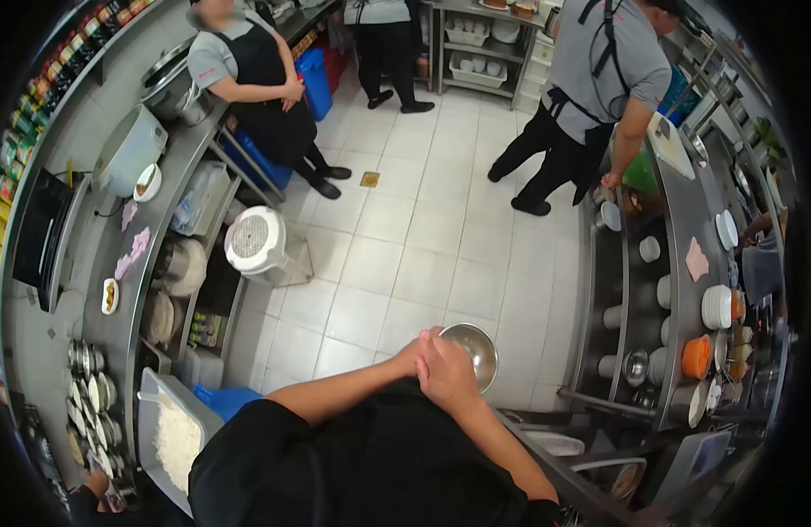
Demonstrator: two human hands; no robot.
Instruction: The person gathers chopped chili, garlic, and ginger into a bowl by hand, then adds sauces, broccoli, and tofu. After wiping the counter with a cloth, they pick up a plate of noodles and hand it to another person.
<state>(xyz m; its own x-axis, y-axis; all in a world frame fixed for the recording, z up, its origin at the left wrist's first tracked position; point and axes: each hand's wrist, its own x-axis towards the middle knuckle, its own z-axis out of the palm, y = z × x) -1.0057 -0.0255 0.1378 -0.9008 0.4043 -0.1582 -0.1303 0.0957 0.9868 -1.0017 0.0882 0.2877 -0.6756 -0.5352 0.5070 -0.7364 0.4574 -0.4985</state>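
In front of my dark top, my two hands meet at the left side of a round metal bowl point(482, 350). My left hand point(408, 358) is closed, with its fingers reaching to the bowl's upper left rim and partly hidden behind the other hand. My right hand point(447, 369) lies over it with bent fingers and overlaps the bowl's left edge; what its fingers hold is hidden. The inside of the bowl looks shiny, and the floor shows beyond it.
A tub of white shreds point(177, 439) is at lower left. Left stands a steel counter point(164, 215) with a white lidded bin point(254, 239) beside it. At right, a counter point(686, 228) carries stacked bowls point(716, 306). Several people stand across the tiled floor point(379, 263).
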